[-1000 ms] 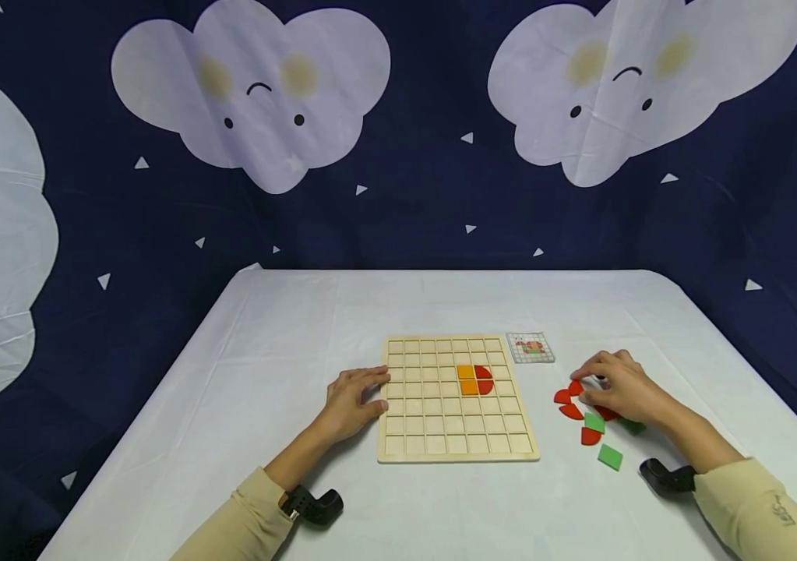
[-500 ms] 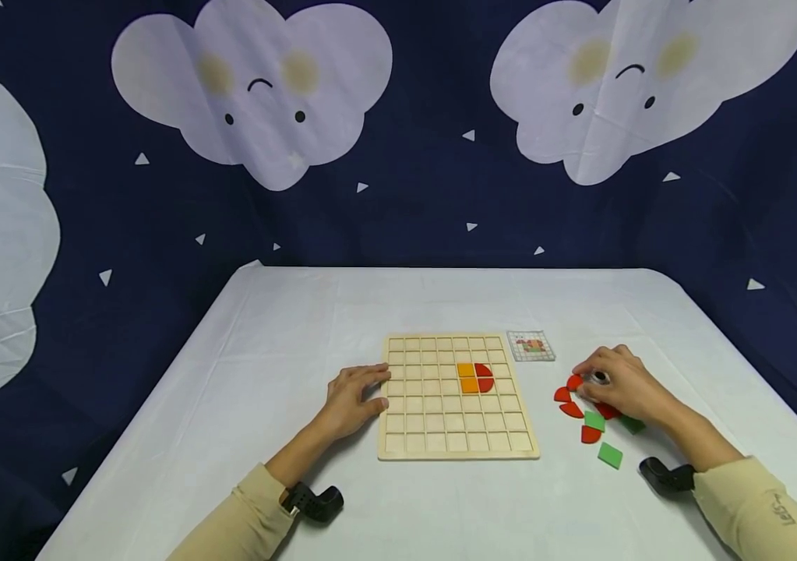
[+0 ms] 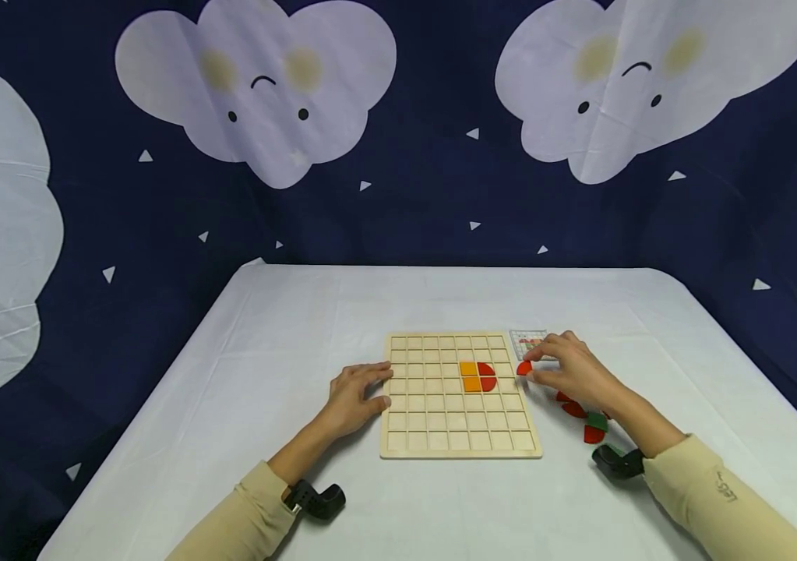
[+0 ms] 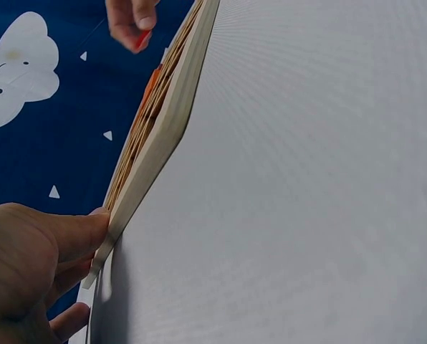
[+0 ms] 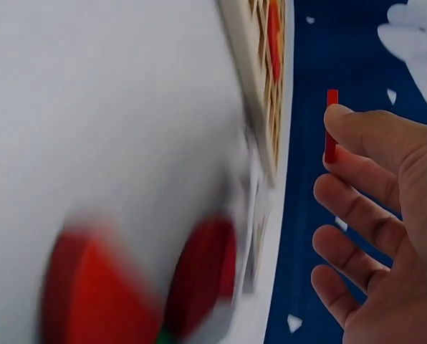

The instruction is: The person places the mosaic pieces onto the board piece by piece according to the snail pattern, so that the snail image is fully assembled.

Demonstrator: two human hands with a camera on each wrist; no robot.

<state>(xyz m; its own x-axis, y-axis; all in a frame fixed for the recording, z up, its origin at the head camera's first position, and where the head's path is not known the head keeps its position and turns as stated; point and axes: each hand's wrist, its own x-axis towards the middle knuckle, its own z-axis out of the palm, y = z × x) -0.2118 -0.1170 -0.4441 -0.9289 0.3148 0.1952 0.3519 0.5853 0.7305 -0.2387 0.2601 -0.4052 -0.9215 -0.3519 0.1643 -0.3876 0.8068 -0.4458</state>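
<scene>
The left hand [image 3: 352,400] rests at the left edge of a wooden grid board [image 3: 415,442]. In the left wrist view its thumb [image 4: 81,235] touches the board's rim, with the other fingers lower down. The right hand [image 3: 575,370] pinches a red quarter-round tile [image 3: 524,368] between thumb and forefinger, just past the board's right edge. From the right wrist that tile [image 5: 331,149] appears edge-on, its middle behind the thumb. Two orange squares [image 3: 468,369] lie in the grid, beside two red quarter-round tiles [image 3: 487,383].
Below the right forearm lie loose red tiles [image 3: 594,435] and a green tile [image 3: 597,421], some partly hidden. A small printed pattern card [image 3: 523,338] lies at the board's upper right, partly covered by the right hand. White cloth [image 3: 300,312] covers the table.
The right hand has lifted a red quarter-round tile from the loose pile and carried it left and up toward the board. The left hand keeps its place at the board's edge.
</scene>
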